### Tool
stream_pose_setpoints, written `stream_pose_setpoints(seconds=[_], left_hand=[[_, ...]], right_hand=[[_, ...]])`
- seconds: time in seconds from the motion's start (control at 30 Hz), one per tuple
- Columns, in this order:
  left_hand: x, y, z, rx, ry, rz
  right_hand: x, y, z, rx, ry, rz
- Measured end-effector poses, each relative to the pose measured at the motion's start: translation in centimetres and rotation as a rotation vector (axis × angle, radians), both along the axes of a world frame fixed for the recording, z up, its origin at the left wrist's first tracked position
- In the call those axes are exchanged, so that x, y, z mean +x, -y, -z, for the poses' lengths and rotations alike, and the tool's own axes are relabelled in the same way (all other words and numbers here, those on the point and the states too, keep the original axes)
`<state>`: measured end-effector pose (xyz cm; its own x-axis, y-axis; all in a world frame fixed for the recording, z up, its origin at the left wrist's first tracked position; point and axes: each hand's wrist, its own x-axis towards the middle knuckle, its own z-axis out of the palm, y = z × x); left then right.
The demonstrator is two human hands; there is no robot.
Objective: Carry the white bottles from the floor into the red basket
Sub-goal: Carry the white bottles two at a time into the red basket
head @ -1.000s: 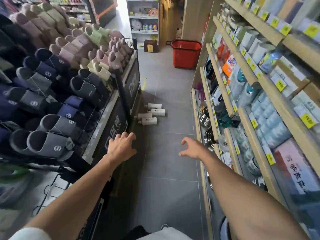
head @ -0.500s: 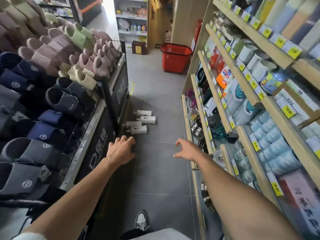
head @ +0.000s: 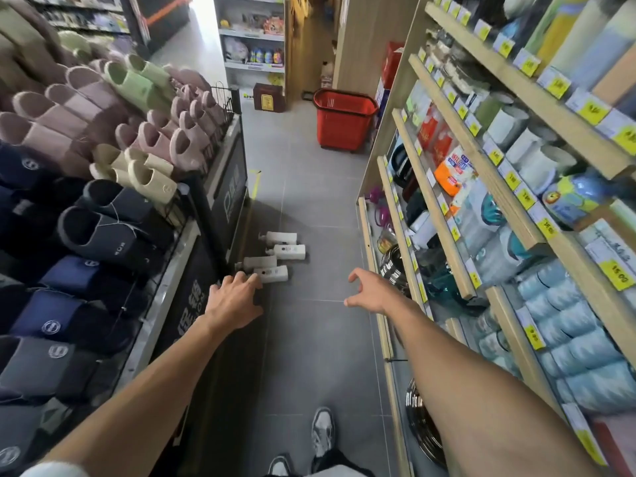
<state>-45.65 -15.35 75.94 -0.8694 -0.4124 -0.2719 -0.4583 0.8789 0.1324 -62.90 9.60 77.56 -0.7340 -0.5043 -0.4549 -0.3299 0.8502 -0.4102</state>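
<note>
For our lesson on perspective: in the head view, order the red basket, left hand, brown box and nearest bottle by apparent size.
1. red basket and left hand: about alike; the hand is nearer the camera, so they are left unranked.
2. brown box
3. nearest bottle

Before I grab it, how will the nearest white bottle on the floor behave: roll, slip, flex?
The nearest white bottle lies on its side on smooth tile, so a nudge would probably roll or slide it. Its body looks like rigid plastic, likely slick. It lies close against another bottle, so lifting may disturb that one.
</note>
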Motion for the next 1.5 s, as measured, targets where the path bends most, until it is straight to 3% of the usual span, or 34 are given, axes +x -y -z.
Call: stream_pose_setpoints(seconds=[0.87,1.23,1.5], left_hand=[[-22.0,5.7,1.1,-0.022,0.054,-0.063],[-30.3,12.1,1.1,0.051,-0.005,-0.086],[-34.8,16.7,1.9,0.073,0.000,-0.107]], right_hand=[[-24.2,8.1,1.4,0.002,0.067,-0.104],[-30.4,14.7,-1.3,0.023,-0.086,-0.161],[-35.5,19.4,-1.5,0.021,-0.074,-0.181]])
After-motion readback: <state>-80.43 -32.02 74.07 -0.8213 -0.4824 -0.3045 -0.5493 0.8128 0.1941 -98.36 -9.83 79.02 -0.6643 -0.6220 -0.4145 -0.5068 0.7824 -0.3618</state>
